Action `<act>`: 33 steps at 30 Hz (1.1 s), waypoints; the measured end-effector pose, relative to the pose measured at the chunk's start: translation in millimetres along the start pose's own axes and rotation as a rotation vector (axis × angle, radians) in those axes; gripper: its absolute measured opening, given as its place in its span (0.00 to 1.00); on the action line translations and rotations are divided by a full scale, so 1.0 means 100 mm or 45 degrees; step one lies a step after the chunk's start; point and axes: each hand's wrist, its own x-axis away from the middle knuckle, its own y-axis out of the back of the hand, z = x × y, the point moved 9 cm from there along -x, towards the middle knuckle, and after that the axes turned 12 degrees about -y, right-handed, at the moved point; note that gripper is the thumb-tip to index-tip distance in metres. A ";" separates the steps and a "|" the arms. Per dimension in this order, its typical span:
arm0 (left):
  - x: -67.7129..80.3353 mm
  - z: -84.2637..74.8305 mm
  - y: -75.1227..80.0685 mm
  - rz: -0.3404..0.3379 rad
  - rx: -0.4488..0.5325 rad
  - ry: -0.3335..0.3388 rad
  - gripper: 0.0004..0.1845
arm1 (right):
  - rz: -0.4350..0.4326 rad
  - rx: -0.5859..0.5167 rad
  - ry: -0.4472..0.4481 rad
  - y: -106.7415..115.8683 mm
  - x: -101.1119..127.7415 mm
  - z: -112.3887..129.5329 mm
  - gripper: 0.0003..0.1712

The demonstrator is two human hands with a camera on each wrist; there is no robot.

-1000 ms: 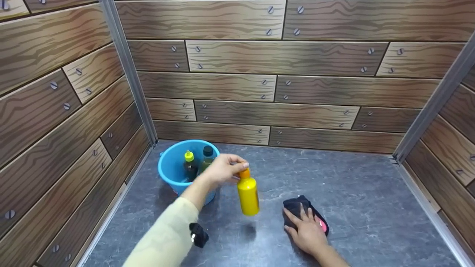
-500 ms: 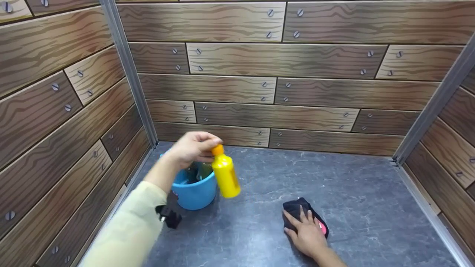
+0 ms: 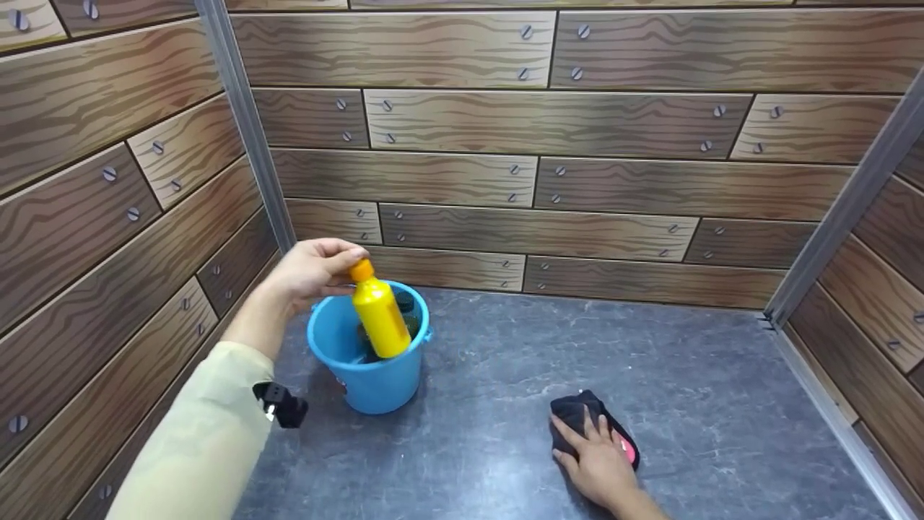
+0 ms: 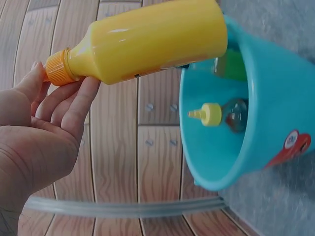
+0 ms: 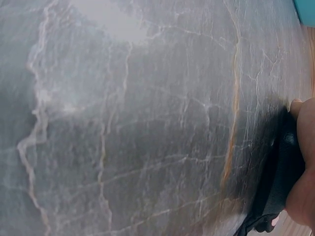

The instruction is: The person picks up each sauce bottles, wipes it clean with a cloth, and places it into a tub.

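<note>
My left hand (image 3: 309, 273) pinches a yellow bottle (image 3: 382, 319) by its orange cap (image 4: 60, 68). The bottle hangs slightly tilted over the mouth of a blue bucket (image 3: 382, 386), its base overlapping the opening in the head view. Inside the bucket, the left wrist view shows a bottle with a yellow nozzle cap (image 4: 212, 114) and a green bottle (image 4: 231, 65). My right hand (image 3: 599, 462) lies with spread fingers on a folded black cloth item (image 3: 577, 410) with a pink patch (image 3: 625, 449).
The bucket stands at the back left of a grey marbled surface (image 3: 491, 390). Wood-patterned walls (image 3: 447, 173) enclose it at the back and both sides, with metal strips (image 3: 249, 130) at the corners. A black wrist camera (image 3: 281, 406) sits on the left sleeve.
My left hand has carried the yellow bottle leftward and up, from right of the bucket to over its mouth. The right hand stays on the black cloth item.
</note>
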 end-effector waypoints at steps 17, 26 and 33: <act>0.03 0.51 0.27 -0.234 -0.073 0.056 0.17 | -0.003 0.003 -0.014 0.00 0.00 -0.01 0.32; 0.01 0.86 0.13 -0.237 -0.079 0.131 0.15 | 0.011 -0.004 -0.013 0.02 0.01 0.00 0.32; -0.02 1.03 -0.01 -0.172 -0.092 0.190 0.16 | 0.032 -0.026 -0.023 0.02 0.01 0.00 0.32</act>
